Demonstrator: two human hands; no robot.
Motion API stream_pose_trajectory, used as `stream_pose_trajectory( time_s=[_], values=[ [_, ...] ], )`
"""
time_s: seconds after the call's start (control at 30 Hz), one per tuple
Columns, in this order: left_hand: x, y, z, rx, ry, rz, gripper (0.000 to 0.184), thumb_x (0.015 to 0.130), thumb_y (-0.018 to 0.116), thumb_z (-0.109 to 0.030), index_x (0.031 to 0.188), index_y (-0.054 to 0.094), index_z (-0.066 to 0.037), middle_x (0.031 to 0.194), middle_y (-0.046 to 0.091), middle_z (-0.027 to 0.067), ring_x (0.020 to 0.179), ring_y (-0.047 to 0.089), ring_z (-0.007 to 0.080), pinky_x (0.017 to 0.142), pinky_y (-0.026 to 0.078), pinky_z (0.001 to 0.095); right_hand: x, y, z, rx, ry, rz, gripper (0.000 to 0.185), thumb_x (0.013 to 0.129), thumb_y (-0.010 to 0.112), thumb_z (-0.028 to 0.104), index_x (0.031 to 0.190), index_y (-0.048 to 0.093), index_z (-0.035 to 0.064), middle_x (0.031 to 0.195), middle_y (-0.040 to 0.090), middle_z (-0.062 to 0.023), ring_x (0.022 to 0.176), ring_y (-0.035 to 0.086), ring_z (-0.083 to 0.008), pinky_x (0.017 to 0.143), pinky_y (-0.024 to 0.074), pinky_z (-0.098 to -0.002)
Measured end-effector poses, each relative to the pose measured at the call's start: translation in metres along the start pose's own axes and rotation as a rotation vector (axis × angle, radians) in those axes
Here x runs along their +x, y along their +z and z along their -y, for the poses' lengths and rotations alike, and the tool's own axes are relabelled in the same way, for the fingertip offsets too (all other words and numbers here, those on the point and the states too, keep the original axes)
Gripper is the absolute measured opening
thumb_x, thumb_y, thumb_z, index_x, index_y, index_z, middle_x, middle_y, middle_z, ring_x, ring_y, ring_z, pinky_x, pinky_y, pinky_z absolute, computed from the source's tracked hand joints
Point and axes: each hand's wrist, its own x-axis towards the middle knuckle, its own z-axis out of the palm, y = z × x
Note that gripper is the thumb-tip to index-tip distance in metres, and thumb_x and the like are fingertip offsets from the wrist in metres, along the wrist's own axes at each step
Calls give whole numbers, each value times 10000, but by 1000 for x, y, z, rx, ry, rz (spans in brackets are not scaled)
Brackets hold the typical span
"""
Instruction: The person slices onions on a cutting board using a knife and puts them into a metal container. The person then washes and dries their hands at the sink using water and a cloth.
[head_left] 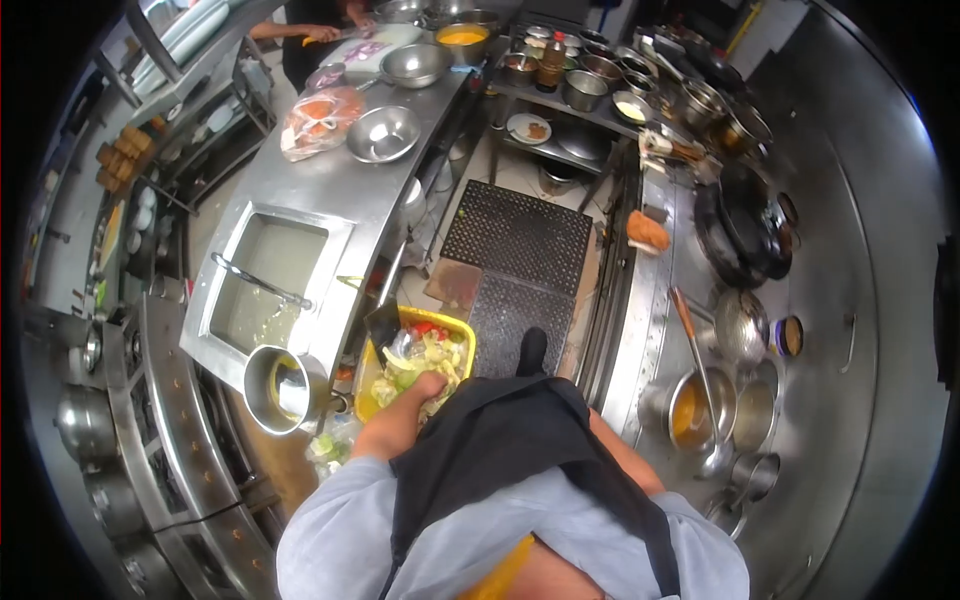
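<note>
My left hand [430, 386] is low over the near right part of a yellow bin [471, 345]. Pale green vegetable scraps [432, 352] fill the bin, with something red at its far side. The fingers are mostly hidden, so I cannot make out whether they hold anything. A black apron [490, 430] covers my front. Only my right forearm shows, running down behind the apron; my right hand is out of sight. Beside the bin, a steel pot [268, 415] stands at the sink counter's near corner.
A sink [270, 270] with a tap is on the left, with a steel bowl [384, 134] and a plastic bag of orange food [322, 120] beyond. Woks [745, 225] and a ladle [700, 370] lie on the right. Another person's hand [322, 34] is at the far left, near a cutting board.
</note>
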Motion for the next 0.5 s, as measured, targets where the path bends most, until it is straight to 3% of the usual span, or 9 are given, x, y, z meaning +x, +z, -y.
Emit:
stream_pose_trajectory(
  time_s=[0.07, 0.13, 0.27, 0.37, 0.43, 0.5],
  values=[
    [-2, -6, 16, 15, 25, -28, 331, 892, 467, -256, 750, 691, -57, 733, 681, 140, 594, 639, 270, 645, 520, 410, 21, 2, 40, -37, 11, 31, 319, 970, 571, 279, 1132, 625, 10, 1008, 673, -73, 952, 643, -161, 895, 523, -309],
    [3, -16, 7, -130, -310, -45, 348, 905, 460, -274, 767, 691, -53, 770, 693, 154, 662, 654, 276, 688, 517, 411, 43, 3, 85, -84, 25, 68, 316, 968, 575, 274, 1133, 624, 8, 1005, 674, -74, 949, 643, -161, 892, 524, -310],
    [22, -31, -26, -290, -416, -143, 367, 921, 448, -293, 813, 693, -41, 826, 702, 163, 752, 670, 295, 740, 511, 426, 80, 11, 171, -180, 48, 138, 311, 965, 581, 262, 1136, 621, 5, 998, 675, -74, 942, 644, -160, 886, 526, -311],
    [79, -54, -49, -159, -207, -248, 407, 954, 427, -348, 915, 685, -36, 914, 695, 187, 855, 664, 326, 816, 504, 449, 115, 19, 238, -257, 91, 168, 309, 964, 585, 257, 1137, 620, 3, 995, 676, -75, 939, 644, -160, 882, 527, -312],
    [114, -73, -73, -155, -167, -356, 412, 968, 423, -370, 983, 673, -43, 999, 683, 199, 919, 655, 329, 852, 502, 458, 151, 13, 265, -977, -172, 101, 289, 954, 603, 205, 1153, 612, -4, 959, 683, -73, 909, 647, -168, 864, 528, -318],
    [142, -101, -103, -230, -87, -491, 373, 969, 446, -335, 1036, 656, -34, 1058, 670, 196, 975, 648, 308, 877, 502, 449, 166, 21, 286, -936, -126, 74, 282, 949, 611, 190, 1154, 613, -5, 943, 683, -70, 900, 646, -166, 855, 525, -308]
  ],
)
